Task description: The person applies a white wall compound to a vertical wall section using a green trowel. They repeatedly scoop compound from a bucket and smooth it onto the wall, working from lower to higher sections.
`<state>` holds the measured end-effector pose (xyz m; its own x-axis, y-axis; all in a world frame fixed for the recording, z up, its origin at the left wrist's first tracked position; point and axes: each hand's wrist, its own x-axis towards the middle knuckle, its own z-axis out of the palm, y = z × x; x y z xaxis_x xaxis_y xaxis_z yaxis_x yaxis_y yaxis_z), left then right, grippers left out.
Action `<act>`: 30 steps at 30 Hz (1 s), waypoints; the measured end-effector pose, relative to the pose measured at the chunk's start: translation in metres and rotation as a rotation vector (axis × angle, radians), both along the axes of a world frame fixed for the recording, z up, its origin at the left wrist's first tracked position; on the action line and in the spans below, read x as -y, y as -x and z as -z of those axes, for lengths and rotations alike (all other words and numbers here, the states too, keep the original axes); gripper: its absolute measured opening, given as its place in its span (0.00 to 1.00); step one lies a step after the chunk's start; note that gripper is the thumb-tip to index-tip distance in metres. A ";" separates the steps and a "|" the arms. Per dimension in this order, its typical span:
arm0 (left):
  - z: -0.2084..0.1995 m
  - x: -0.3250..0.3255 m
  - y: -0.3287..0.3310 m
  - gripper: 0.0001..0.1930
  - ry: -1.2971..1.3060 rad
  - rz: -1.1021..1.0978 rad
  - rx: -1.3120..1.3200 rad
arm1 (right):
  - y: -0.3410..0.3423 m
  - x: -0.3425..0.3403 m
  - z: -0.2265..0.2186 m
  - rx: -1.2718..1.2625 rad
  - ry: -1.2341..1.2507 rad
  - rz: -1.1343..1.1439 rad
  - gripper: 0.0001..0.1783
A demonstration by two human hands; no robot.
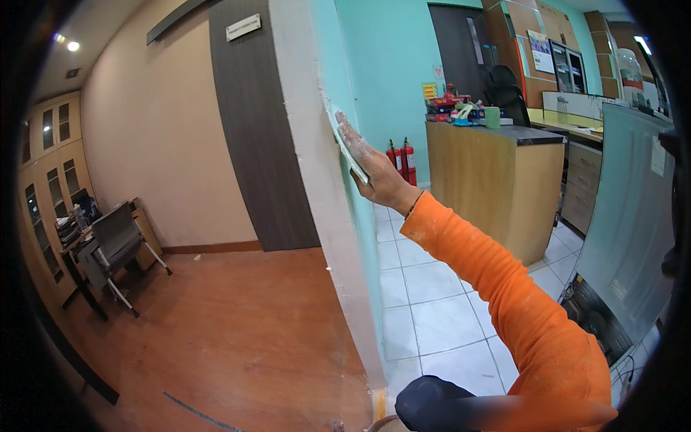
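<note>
My right hand (pixel 371 167), dusted white over the fingers, reaches up in an orange sleeve (pixel 497 281) from the lower right. Its fingers lie along a thin, flat pale-green pad (pixel 351 155) and press it to the wall's corner edge. White powder coats the pad; its exact kind is not clear. The wall end (pixel 317 151) is whitish and rough, with chipped patches along the edge, and the face to its right is turquoise. My left hand is out of view.
Left of the wall, a grey chair (pixel 122 234) stands on a reddish-brown floor (pixel 237 324). To the right are a wooden counter (pixel 497 191) with boxes on top, two fire extinguishers (pixel 408 162), white floor tiles (pixel 439 324) and a large glass-like panel (pixel 630 216). A dark rounded shape (pixel 432 403) is below.
</note>
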<state>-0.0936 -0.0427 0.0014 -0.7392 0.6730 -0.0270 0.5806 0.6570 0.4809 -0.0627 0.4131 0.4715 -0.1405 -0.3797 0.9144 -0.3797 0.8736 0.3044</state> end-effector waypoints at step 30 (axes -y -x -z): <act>-0.037 -0.012 -0.025 0.23 0.110 -0.060 -0.250 | -0.091 0.026 -0.023 0.039 0.395 -0.338 0.28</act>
<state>-0.0688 -0.0307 0.0384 -0.7705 0.6310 0.0908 0.6308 0.7341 0.2513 0.0278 0.3875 0.4946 -0.1062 -0.0371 0.9936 -0.6650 0.7456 -0.0432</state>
